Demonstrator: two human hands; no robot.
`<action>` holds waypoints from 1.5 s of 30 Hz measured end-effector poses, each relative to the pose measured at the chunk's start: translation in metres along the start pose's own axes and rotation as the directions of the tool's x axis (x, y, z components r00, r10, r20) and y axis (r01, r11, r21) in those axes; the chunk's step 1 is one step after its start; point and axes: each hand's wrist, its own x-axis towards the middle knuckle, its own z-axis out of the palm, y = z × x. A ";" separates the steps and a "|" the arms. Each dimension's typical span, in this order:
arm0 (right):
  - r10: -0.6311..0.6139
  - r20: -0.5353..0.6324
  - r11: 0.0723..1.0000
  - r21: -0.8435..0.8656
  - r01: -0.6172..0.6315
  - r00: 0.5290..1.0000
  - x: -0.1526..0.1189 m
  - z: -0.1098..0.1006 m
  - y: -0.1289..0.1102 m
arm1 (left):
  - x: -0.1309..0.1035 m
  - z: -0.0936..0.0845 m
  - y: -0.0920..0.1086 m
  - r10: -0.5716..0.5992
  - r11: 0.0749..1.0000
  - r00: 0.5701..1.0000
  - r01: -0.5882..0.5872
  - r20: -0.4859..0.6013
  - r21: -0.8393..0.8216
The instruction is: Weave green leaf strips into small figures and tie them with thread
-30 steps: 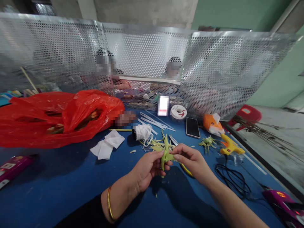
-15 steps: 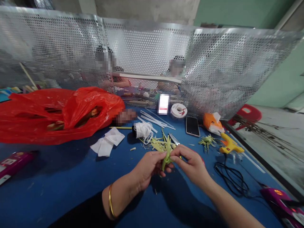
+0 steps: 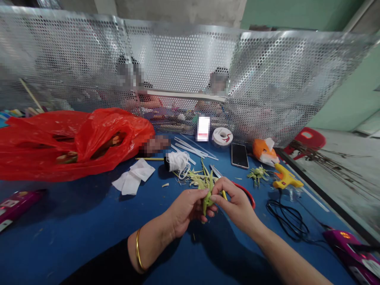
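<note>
Over the middle of the blue table my left hand [image 3: 190, 208] pinches a small bundle of pale green leaf-like strips [image 3: 207, 197] between thumb and fingers. My right hand [image 3: 234, 202] grips the bundle's right side with thumb and forefinger; its fingertips partly cover it. Just behind the hands lies a loose pile of green and yellowish strips [image 3: 197, 180]. A pair of scissors with red handles [image 3: 247, 194] lies beyond my right hand, its blade [image 3: 216, 171] pointing away and its middle hidden. To the pile's left stands a spool of white cord [image 3: 178, 161].
A red plastic bag [image 3: 118, 130] fills the back left, near white tissues [image 3: 135, 176]. White sticks [image 3: 192, 148], a ribbon reel [image 3: 222, 136] and phone [image 3: 240, 155] lie behind. At right are green strips [image 3: 258, 175], a yellow glue gun [image 3: 286, 178] and its black cable [image 3: 286, 221].
My right hand has shifted slightly along the bundle and its fingers are more bent. More of the scissors' red handle shows. My left hand keeps its hold; the view has moved slightly.
</note>
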 end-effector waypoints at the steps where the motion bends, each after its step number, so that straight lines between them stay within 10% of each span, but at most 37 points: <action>1: 0.073 -0.016 0.996 0.046 -0.072 0.997 0.000 0.001 0.001 | 0.000 0.001 0.000 -0.001 1.000 1.000 0.001 -0.005 -0.003; 8: 0.361 0.155 0.827 0.402 -0.393 0.919 0.001 0.001 -0.001 | -0.002 0.003 0.000 -0.046 0.997 0.995 0.040 0.086 0.071; 18: 0.331 -0.215 0.898 0.369 -0.237 0.919 0.000 0.000 -0.005 | 0.000 0.004 -0.001 -0.092 0.985 0.990 0.075 0.106 0.159; 32: 0.368 -0.074 0.877 0.359 -0.320 0.927 0.005 0.004 0.013 | -0.004 0.006 -0.001 -0.040 0.984 0.998 0.029 0.057 0.176; 38: 0.004 -0.489 0.998 -0.047 -0.031 0.872 -0.007 -0.002 -0.002 | 0.001 0.000 0.006 0.124 0.992 0.990 -0.126 -0.070 -0.024; 41: -0.233 -0.223 0.954 -0.243 0.178 0.947 -0.019 0.004 -0.010 | 0.001 -0.001 0.009 0.209 0.971 0.969 -0.222 -0.135 -0.090; 45: -0.005 0.083 0.978 -0.209 0.022 0.997 -0.022 0.022 -0.005 | 0.000 0.000 0.009 0.227 0.960 0.967 -0.242 -0.119 -0.137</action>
